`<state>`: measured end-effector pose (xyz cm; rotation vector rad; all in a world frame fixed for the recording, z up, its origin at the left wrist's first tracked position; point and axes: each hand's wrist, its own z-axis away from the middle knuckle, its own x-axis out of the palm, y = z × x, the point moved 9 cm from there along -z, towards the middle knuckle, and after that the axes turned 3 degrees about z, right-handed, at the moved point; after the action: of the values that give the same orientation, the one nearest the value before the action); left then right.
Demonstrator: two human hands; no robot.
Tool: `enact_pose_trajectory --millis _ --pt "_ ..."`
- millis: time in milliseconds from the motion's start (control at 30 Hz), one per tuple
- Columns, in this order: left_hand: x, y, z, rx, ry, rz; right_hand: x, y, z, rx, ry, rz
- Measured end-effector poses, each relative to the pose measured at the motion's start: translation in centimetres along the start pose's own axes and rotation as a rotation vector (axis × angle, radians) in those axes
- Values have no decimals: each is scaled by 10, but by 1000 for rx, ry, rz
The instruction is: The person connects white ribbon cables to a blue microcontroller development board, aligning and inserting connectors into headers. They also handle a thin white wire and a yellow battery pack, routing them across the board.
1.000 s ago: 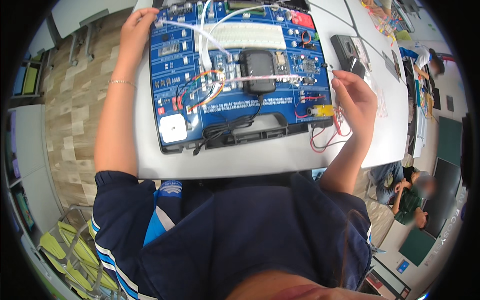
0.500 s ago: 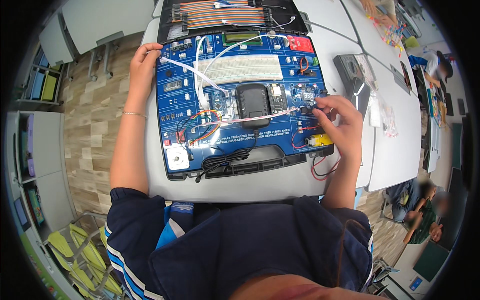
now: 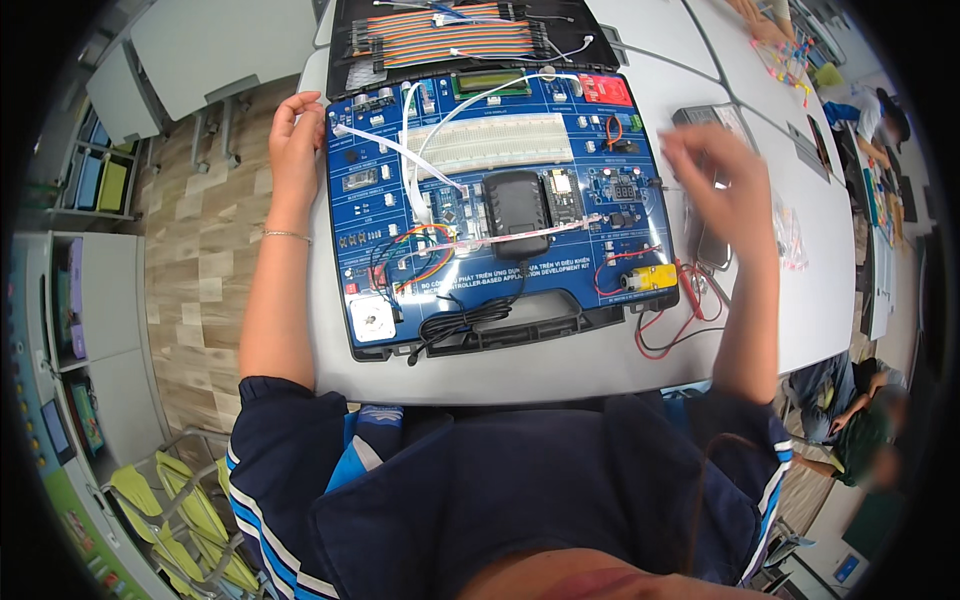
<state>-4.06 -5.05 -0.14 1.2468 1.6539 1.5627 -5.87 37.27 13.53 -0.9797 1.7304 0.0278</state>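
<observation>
An opened electronics training kit (image 3: pixel 470 265) with a blue panel lies on the table in front of me. My left hand (image 3: pixel 298 135) is at the upper left edge of its case, fingers curled inward; whatever they may hold is hidden. Smeared by motion, my right hand (image 3: pixel 722 180) hovers past the kit's right edge, above a dark grey multimeter (image 3: pixel 712 250), its fingers extended and nothing visible in them. Nearest to it on the panel is a small display module (image 3: pixel 622 190). A black power adapter (image 3: pixel 516 210) lies mid-panel, beside a white breadboard (image 3: pixel 490 137).
Rainbow ribbon cables (image 3: pixel 455 45) lie in the case lid. Red and black leads (image 3: pixel 690 315) trail on the table at right. A yellow motor (image 3: pixel 650 278) sits at the panel's lower right corner. Yellow-green chairs (image 3: pixel 185 515) stand at lower left. Other people are at far right.
My right hand has left the display module and moved right and up, off the panel. My left hand remains by the upper left edge, with its fingers more curled. The view has shifted slightly.
</observation>
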Motion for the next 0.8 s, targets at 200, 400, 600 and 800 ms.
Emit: enact_pose_trajectory --millis 200,400,600,800 --pt "5 -1 -3 -11 0 13 73 74 -122 -223 -232 365" --pt "3 -3 -4 -24 -15 -4 135 101 -170 -183 -447 562" --pt "6 2 -1 -13 -28 -21 135 95 -168 -131 -402 879" --pt "4 0 -2 -16 -15 -41 78 47 -156 -529 -133 909"
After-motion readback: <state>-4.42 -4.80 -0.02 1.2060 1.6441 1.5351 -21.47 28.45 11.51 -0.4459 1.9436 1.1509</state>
